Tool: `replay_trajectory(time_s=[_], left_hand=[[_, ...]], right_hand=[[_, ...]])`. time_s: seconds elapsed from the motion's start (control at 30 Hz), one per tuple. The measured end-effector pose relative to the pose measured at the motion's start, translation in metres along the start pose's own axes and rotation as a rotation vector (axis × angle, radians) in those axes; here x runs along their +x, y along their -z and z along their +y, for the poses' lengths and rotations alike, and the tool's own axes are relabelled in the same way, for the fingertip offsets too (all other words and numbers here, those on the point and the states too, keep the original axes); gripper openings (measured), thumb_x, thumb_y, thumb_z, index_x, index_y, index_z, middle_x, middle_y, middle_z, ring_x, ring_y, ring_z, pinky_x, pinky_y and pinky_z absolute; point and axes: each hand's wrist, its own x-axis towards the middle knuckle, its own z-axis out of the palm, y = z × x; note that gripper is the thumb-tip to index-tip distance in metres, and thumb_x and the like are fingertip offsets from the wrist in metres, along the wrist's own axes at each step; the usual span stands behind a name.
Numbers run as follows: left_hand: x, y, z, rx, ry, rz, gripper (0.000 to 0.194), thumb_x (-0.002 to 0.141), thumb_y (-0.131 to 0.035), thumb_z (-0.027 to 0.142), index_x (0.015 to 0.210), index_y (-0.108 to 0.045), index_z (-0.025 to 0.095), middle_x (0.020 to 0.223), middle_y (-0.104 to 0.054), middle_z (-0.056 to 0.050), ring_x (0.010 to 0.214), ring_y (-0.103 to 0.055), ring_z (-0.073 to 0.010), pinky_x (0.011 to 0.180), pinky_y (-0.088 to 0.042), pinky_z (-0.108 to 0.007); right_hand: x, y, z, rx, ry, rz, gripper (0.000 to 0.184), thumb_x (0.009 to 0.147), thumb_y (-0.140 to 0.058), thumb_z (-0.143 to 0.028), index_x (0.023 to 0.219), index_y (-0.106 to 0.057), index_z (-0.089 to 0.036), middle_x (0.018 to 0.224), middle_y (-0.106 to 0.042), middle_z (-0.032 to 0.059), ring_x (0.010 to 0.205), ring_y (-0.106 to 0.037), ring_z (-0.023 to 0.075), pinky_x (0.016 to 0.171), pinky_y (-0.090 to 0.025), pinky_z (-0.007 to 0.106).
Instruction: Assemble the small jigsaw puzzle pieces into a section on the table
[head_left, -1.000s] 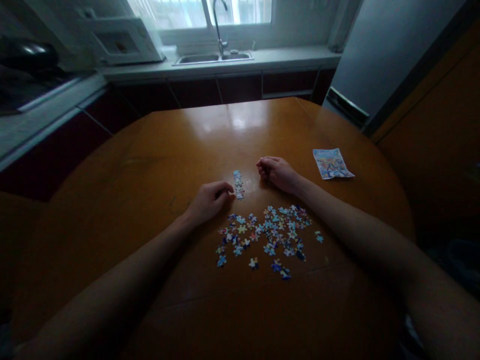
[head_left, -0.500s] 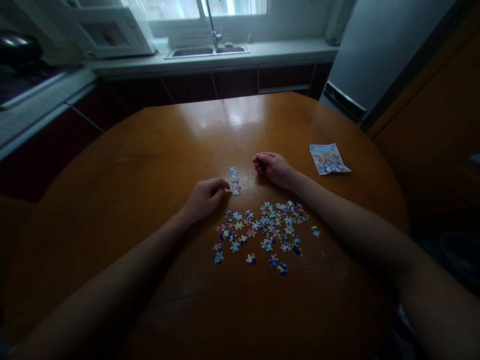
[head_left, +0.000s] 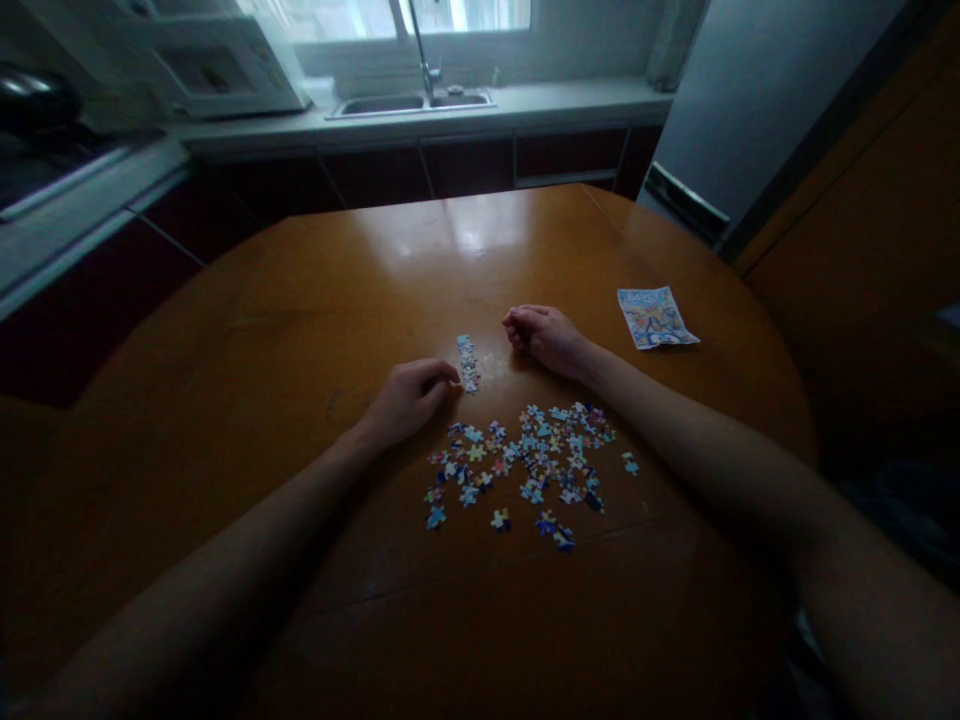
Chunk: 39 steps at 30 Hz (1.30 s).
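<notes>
Bench (head_left: 300,300) of polished orange-brown wood, rounded in outline, window glare caught at its far side. Small, flat, knobbed puzzle pieces (head_left: 536,455) are scattered between the forearms; beyond them, a narrow strip of joined pieces (head_left: 468,363) is laid between the hands. A creased printed sheet (head_left: 657,318) is seen farther right, a metal sink (head_left: 379,105) beyond the bench. Left hand (head_left: 412,395) loosely curled, fingertips beside the strip; contact cannot be told. Right hand (head_left: 547,338) curled inward, fingers folded. Whether anything is pinched by either cannot be told.
</notes>
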Motion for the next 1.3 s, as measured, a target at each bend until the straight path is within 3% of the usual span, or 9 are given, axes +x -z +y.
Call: replay_trajectory(time_s=[1.3], left_hand=[[0.0002,-0.0001,0.0007,-0.014,-0.009,0.0,0.022,0.088,-0.051,0.02,0.091,-0.072,0.017,0.084,-0.073,-0.004,0.073,-0.064,-0.015,0.07,-0.048,-0.027]], right_hand=[[-0.0009,-0.0013,-0.001,-0.005,0.011,-0.004,0.022,0.092,-0.063,-0.026,0.071,-0.06,-0.019,0.067,-0.055,0.0008,0.059,-0.046,0.011,0.056,-0.038,0.027]])
